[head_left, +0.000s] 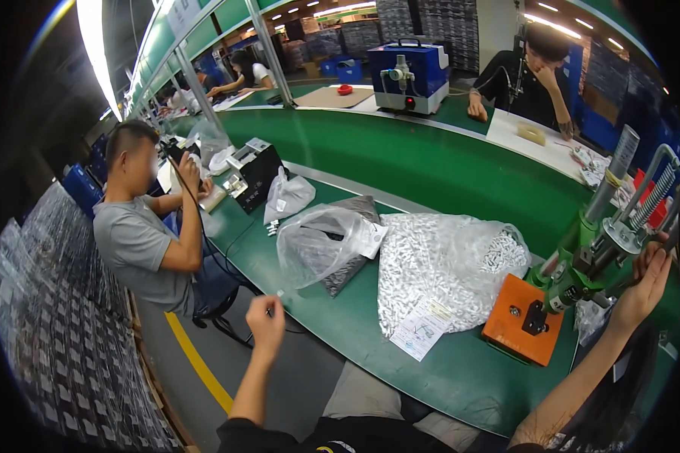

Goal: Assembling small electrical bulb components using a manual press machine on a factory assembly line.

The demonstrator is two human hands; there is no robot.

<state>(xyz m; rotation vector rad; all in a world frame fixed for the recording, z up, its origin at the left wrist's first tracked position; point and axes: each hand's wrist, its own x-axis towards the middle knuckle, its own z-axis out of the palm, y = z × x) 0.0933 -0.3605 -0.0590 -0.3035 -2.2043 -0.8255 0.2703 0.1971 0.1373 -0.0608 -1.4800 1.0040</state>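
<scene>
My left hand (266,323) is raised over the near edge of the green bench, its fingers closed in a pinch. A tiny dark bit shows between them, too small to name. At the right, my right hand (645,285) is wrapped round the dark lever (674,219) of a green bench press (582,264). Beneath the press head lies an orange base plate (523,321) with a small black fixture (536,318). Between my hands rests a large clear bag of small silvery parts (431,264), with a printed paper sheet (421,329) on its near corner.
An opened plastic bag of dark small parts (347,268) and a smaller white bag (289,195) lie left of the silvery parts. A co-worker (147,226) sits at the left; another person (533,75) sits across the green conveyor (340,155). A blue machine (409,78) stands beyond.
</scene>
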